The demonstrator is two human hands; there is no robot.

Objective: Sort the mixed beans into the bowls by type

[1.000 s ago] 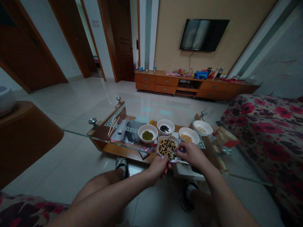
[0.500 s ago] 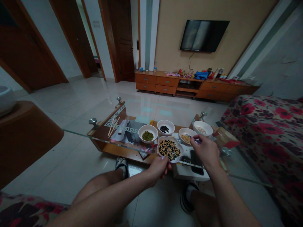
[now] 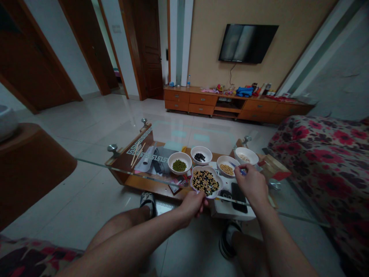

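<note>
Left hand (image 3: pixel 190 208): narrow grip, fingers curled around the near rim of a white flower-shaped bowl (image 3: pixel 206 183), forearm reaching in from lower left, wrist nearly straight. Bowl filled with mixed black and pale beans, placed over the near part of the low table; contact with the surface below not clear from this angle.

Right hand (image 3: pixel 249 185): narrow pinch, thumb and forefinger closed on a thin blue-handled implement (image 3: pixel 238 168), exact kind too small to tell. Forearm rising from lower right, wrist bent, fingers turned toward the left. Implement tip directed down and left, at or just over a white bowl of yellow soybeans (image 3: pixel 226 169), just beside the flower-shaped bowl.

Further along the table, three more white bowls: green mung beans (image 3: pixel 179 163), small black beans (image 3: pixel 199 156), pale grains or beans (image 3: pixel 245 156), all close together in a loose arc. Below the right hand, a black phone (image 3: pixel 239 197) lying on a white box (image 3: pixel 230 212). To the left, wooden chopsticks (image 3: pixel 136 154) on the wooden shelf under a glass tabletop (image 3: pixel 95 163).

Bare legs beneath the table, one sandal (image 3: pixel 148 204) on the tile floor. Floral sofa (image 3: pixel 319 173) along the right side; low wooden TV cabinet (image 3: pixel 230 105) with assorted items on top, and wall-mounted television (image 3: pixel 248 43) above it
</note>
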